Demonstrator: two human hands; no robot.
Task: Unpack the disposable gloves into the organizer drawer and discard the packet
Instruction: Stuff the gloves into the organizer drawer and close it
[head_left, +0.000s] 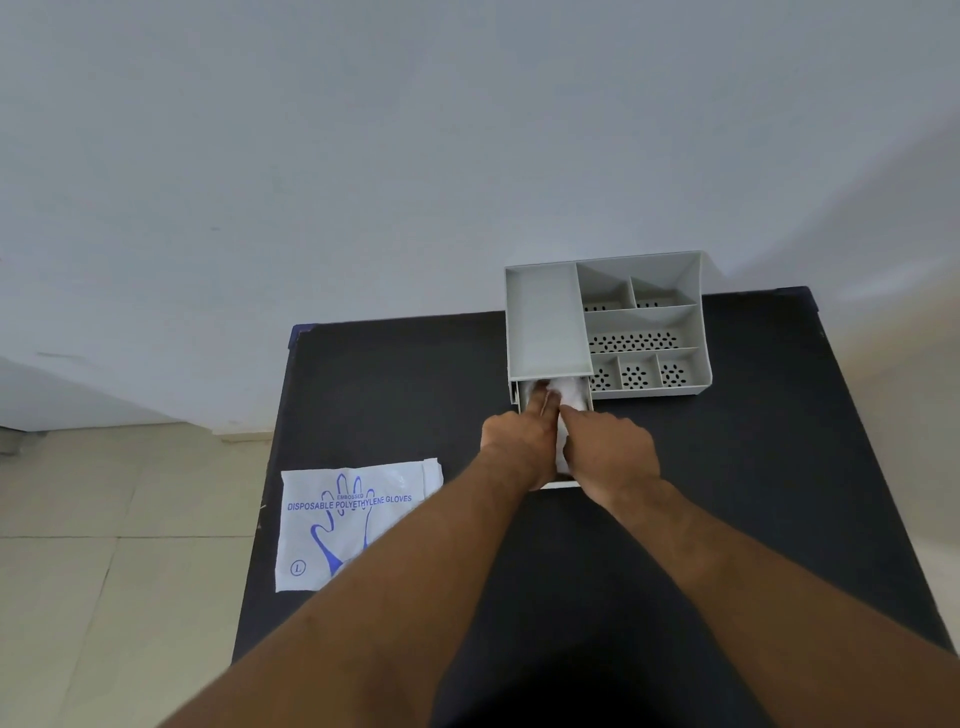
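Barely visible gloves in drawer; left hand fingers straight, right hand grip unclear.

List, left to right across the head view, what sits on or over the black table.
Glove packet → left hand → right hand. The organizer spans the same stretch as both hands, so it is left out.

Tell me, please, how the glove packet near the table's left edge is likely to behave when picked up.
The packet lies flat and thin, so it is probably light and floppy. Its printed film looks smooth, so it may slip in a grip. Near the table edge, a push could slide it off.
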